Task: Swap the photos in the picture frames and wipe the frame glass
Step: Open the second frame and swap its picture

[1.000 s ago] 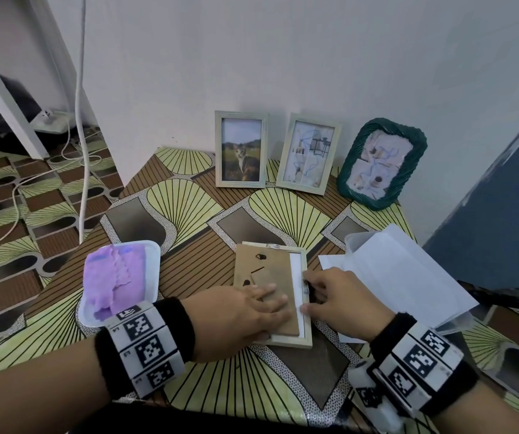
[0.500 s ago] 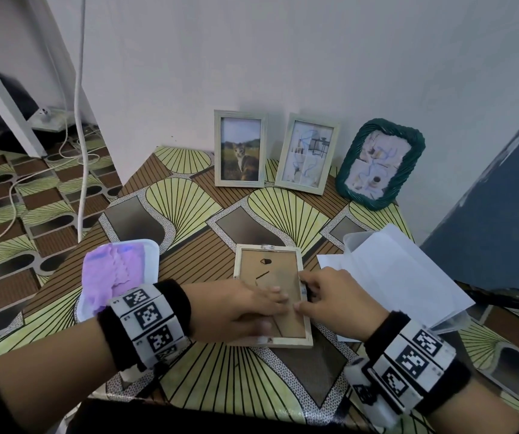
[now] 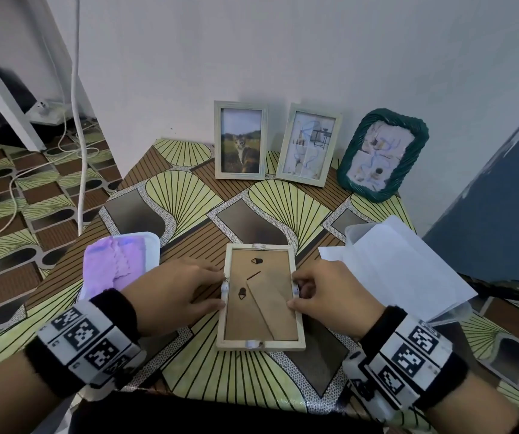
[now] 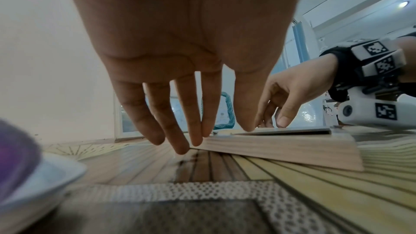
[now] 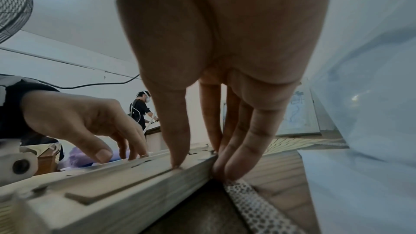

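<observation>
A light wooden picture frame [image 3: 259, 296] lies face down at the table's near middle, its brown backing board with folded stand facing up. My left hand [image 3: 219, 288] sits at its left rail, straight fingers touching the outer edge by a small white clip, thumb tip on top [image 4: 221, 135]. My right hand [image 3: 295, 291] pinches the right rail: thumb on the top face, curled fingers against the outer side [image 5: 199, 166]. A purple cloth [image 3: 114, 264] lies in a white tray [image 3: 154, 249] to the left. The frame's glass side is hidden.
Three frames lean on the back wall: a cat photo [image 3: 241, 140], a sketch print [image 3: 308, 145] and a green woven frame [image 3: 381, 151]. White sheets in a clear sleeve [image 3: 402, 267] lie right of the frame. Cables [image 3: 79, 170] hang off the table's left side.
My left hand has come off the backing board, where it lay flat, to the frame's left edge. The board, offset a second ago, now sits square in the frame. My right hand stays at the right rail.
</observation>
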